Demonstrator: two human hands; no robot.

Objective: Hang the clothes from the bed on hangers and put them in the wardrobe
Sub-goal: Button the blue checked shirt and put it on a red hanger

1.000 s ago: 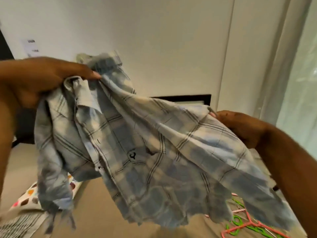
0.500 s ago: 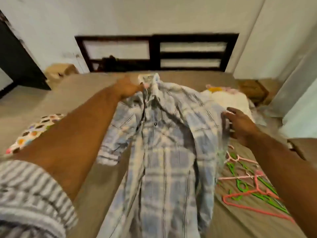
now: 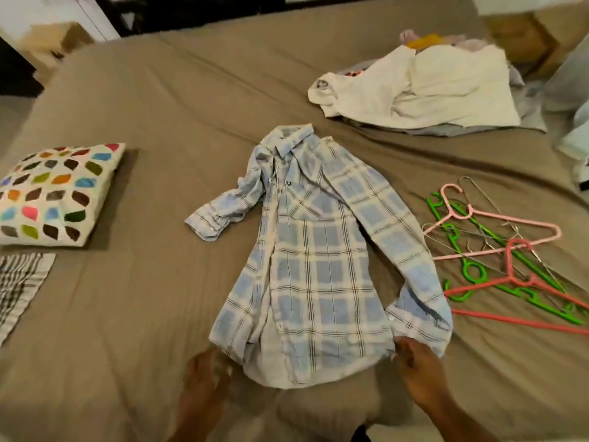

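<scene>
Your right hand (image 3: pixel 417 368) pinches the soft plaid shirt (image 3: pixel 318 266) hem near the bed (image 3: pixel 127 314) edge; left hand (image 3: pixel 204 374) blurred, grip unclear.

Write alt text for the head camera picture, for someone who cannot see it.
A blue and white checked shirt lies spread on a brown bed, with a person's left hand and right hand at its bottom hem. Coloured hangers lie to its right, a pile of clothes beyond them.

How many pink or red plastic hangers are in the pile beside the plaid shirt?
2. A pale pink plastic hanger lies at the pile's far side; a coral-red plastic hanger lies nearer the person. The tangle of other hangers may hide more.
</scene>
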